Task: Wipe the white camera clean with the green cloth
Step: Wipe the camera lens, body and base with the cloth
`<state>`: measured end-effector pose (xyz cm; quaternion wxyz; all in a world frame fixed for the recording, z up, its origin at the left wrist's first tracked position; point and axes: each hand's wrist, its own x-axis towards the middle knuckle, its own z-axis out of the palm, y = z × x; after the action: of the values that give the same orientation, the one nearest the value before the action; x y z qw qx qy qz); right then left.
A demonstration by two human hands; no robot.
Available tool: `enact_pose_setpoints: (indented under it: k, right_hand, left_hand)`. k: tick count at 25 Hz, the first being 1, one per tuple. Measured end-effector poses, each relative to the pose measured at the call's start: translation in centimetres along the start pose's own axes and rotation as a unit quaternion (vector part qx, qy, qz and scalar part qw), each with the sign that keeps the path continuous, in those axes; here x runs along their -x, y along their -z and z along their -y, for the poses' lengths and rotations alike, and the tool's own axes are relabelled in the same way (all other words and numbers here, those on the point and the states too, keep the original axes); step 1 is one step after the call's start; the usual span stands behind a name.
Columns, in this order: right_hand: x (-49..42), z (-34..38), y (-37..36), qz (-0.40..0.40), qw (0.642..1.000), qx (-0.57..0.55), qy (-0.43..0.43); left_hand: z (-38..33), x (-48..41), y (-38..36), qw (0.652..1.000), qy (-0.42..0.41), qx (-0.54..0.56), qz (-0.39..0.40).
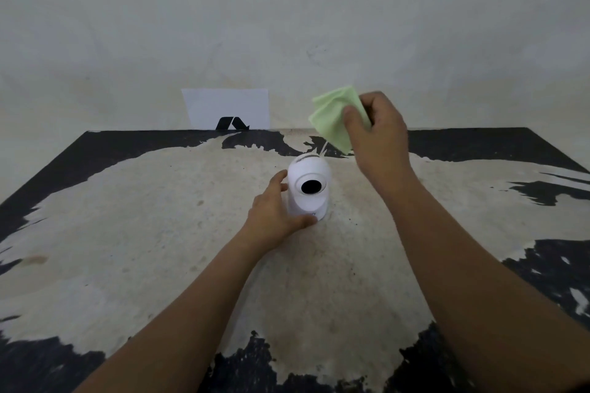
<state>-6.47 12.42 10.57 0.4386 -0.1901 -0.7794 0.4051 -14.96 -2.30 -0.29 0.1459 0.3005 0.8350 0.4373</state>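
Observation:
A white camera (308, 198) with a round black lens facing me stands upright near the middle of the table. My left hand (274, 217) grips its lower left side, thumb at the base and fingers around the back. My right hand (378, 134) hovers above and to the right of the camera, pinching a folded green cloth (333, 118) that hangs clear of the camera's top. A thin white cord (323, 149) rises behind the camera's head.
The table (159, 233) is worn, pale in the middle with black patches at its edges. A white card with a black mark (227, 109) leans against the wall at the table's back edge. A plain pale wall stands behind.

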Motion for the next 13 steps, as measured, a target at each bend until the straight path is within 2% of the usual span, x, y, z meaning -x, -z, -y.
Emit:
enact_pose_setpoints:
  k: [2, 5, 10, 13]
  right_hand:
    - [-0.9, 0.4, -1.3, 0.043, 0.996, 0.064, 0.042]
    - [0.1, -0.3, -3.1, 0.166, 0.963, 0.184, 0.102]
    - [2.7, -1.8, -3.2, 0.268, 0.936, 0.191, 0.126]
    - [3.6, -2.1, -3.9, 0.295, 0.894, 0.276, 0.196]
  left_hand:
    - [0.1, -0.3, -0.4, 1.000, 0.002, -0.014, -0.001]
    - [0.5, -0.9, -0.7, 1.000, -0.007, -0.018, -0.004]
    - [1.0, -1.6, -0.9, 0.998, 0.008, -0.055, -0.013]
    - [0.5, -2.7, -1.1, 0.987, 0.012, -0.161, 0.001]
